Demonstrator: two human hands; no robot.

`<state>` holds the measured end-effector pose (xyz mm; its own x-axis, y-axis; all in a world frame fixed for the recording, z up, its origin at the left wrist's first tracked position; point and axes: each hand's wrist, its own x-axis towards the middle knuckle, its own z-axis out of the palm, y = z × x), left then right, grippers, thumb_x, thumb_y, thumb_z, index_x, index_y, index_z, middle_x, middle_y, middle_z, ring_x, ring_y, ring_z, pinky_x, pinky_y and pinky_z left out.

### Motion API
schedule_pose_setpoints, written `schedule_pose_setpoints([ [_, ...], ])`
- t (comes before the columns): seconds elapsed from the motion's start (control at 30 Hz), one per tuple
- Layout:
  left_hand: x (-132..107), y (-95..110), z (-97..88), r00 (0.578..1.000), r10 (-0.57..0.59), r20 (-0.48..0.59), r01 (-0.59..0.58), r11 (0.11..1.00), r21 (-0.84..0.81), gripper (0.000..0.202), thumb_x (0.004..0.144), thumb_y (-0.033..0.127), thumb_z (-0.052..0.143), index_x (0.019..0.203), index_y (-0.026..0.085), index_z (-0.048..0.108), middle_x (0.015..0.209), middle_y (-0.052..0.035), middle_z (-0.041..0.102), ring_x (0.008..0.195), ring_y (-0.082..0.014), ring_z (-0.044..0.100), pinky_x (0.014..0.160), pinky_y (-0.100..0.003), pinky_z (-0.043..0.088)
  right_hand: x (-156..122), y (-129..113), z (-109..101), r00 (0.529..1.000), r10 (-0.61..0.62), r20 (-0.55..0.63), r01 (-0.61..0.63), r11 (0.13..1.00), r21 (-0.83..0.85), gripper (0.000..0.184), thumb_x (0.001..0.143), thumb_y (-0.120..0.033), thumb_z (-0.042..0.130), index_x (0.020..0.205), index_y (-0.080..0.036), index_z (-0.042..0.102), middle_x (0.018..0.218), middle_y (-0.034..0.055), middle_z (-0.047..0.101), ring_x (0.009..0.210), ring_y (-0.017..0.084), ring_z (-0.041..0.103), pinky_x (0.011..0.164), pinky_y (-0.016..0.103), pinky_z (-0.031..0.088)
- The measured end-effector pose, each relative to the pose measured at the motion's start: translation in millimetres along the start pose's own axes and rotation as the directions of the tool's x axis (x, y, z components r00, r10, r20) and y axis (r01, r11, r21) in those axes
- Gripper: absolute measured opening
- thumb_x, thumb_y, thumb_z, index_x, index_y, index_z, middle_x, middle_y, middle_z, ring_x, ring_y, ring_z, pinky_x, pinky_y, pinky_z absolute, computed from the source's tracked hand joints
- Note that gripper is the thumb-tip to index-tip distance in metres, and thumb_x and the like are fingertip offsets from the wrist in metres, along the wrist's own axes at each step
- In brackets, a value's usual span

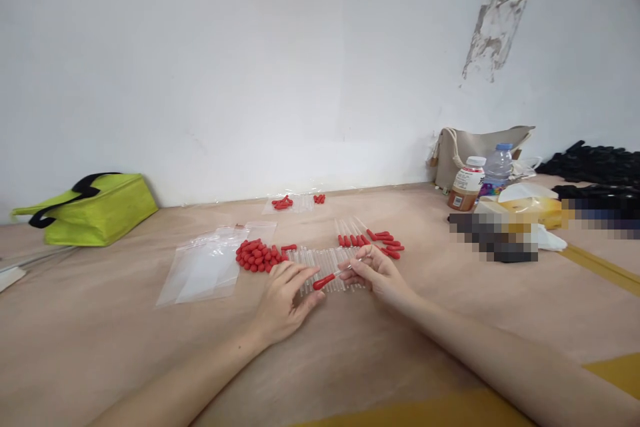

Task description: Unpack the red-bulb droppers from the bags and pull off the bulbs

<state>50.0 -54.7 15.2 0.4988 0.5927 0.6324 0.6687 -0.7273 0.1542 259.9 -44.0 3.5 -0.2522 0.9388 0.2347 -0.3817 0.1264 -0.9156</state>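
Note:
My right hand (377, 273) pinches the clear tube of a dropper with a red rubber bulb (325, 281) on its lower left end. The thumb and fingers of my left hand (286, 300) are apart on either side of that bulb; I cannot tell whether they touch it. Beneath both hands lies a row of clear glass tubes (320, 258), partly covered by my fingers. Just left of the row is a pile of loose red bulbs (256, 255). Beyond my right hand lie several droppers with red bulbs fitted (385, 237), their thin tubes pointing away.
Clear zip bags (205, 267) lie at the left, and another bag with red bulbs (283, 203) near the wall. A lime-green bag (103, 210) stands far left. At right are a brown drink bottle (467, 183), a water bottle (499, 163), a beige bag (445, 163) and a tissue pack (535, 207).

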Motion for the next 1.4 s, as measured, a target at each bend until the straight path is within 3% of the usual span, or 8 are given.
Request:
schedule_pose_setpoints([
  [0.1,-2,2,4.8,1.000,0.021,0.003,-0.021,1.000,0.023,0.020,0.084,0.030,0.052,0.098,0.020,0.062,0.080,-0.0026,0.064,0.076,-0.0164,0.051,0.072,-0.032,0.037,-2,6,1,0.994,0.055,0.095,-0.054,0.998,-0.017,0.030,0.070,-0.041,0.065,0.076,-0.020,0.044,0.087,0.0034,0.066,0.073,0.015,0.064,0.072,0.034,0.049],
  [0.2,-3,-1,7.3,0.997,0.059,-0.042,-0.057,0.998,0.041,0.014,0.084,0.027,0.052,0.087,0.020,0.064,0.071,-0.0013,0.063,0.070,-0.0154,0.049,0.068,-0.031,0.035,-3,8,-5,0.992,-0.052,0.115,0.086,0.945,-0.316,0.023,0.072,-0.039,0.062,0.075,-0.019,0.052,0.083,0.0038,0.066,0.070,0.015,0.062,0.067,0.032,0.047],
  [0.3,-4,-3,7.5,0.992,0.101,-0.078,-0.096,0.993,0.061,0.012,0.083,0.026,0.054,0.087,0.020,0.064,0.072,-0.0014,0.063,0.070,-0.0153,0.049,0.067,-0.030,0.034,-5,7,-11,0.907,-0.304,0.291,0.416,0.542,-0.730,0.015,0.079,-0.034,0.056,0.082,-0.020,0.062,0.074,0.0034,0.065,0.069,0.015,0.057,0.066,0.031,0.039],
  [0.4,-5,-4,6.4,0.985,0.156,-0.071,-0.150,0.985,0.080,0.010,0.083,0.026,0.055,0.084,0.020,0.063,0.071,-0.0008,0.063,0.068,-0.0144,0.048,0.068,-0.031,0.033,-8,6,-10,0.769,-0.382,0.513,0.580,0.081,-0.810,0.017,0.084,-0.027,0.050,0.089,-0.021,0.065,0.068,0.0023,0.062,0.067,0.013,0.052,0.068,0.031,0.030],
  [0.5,-7,-3,3.3,0.978,0.203,-0.048,-0.198,0.976,0.095,0.012,0.084,0.026,0.053,0.081,0.020,0.063,0.068,-0.0007,0.062,0.066,-0.0141,0.048,0.069,-0.032,0.032,-12,4,-7,0.715,-0.367,0.595,0.607,-0.097,-0.789,0.018,0.084,-0.025,0.048,0.079,-0.019,0.064,0.060,0.0001,0.057,0.063,0.011,0.046,0.066,0.030,0.024],
  [1.07,-19,-5,-6.1,0.933,0.359,-0.010,-0.357,0.930,0.092,0.012,0.082,0.009,0.047,0.081,0.017,0.056,0.064,-0.0016,0.059,0.066,-0.0148,0.048,0.064,-0.031,0.034,-24,-6,-12,0.682,-0.378,0.626,0.634,-0.119,-0.764,0.021,0.083,-0.024,0.046,0.067,-0.019,0.059,0.054,-0.0019,0.054,0.063,0.011,0.043,0.070,0.032,0.023],
  [1.23,-25,-21,-10.9,0.967,0.206,-0.151,-0.201,0.979,0.046,0.018,0.084,0.012,0.047,0.097,0.020,0.056,0.075,-0.0022,0.059,0.067,-0.0132,0.052,0.063,-0.028,0.040,-12,-15,-29,0.783,-0.498,0.374,0.421,-0.019,-0.907,0.025,0.084,-0.026,0.046,0.067,-0.020,0.062,0.057,0.0003,0.058,0.061,0.012,0.047,0.069,0.030,0.025],
  [1.4,-18,-18,-3.9,0.986,0.074,-0.149,-0.088,0.992,-0.086,0.027,0.086,0.012,0.043,0.109,0.019,0.054,0.087,-0.0054,0.055,0.080,-0.0137,0.055,0.070,-0.025,0.047,10,-11,-31,0.840,-0.531,0.114,0.177,0.068,-0.982,0.019,0.081,-0.025,0.046,0.082,-0.021,0.065,0.064,0.0014,0.064,0.062,0.013,0.055,0.068,0.028,0.026],
])
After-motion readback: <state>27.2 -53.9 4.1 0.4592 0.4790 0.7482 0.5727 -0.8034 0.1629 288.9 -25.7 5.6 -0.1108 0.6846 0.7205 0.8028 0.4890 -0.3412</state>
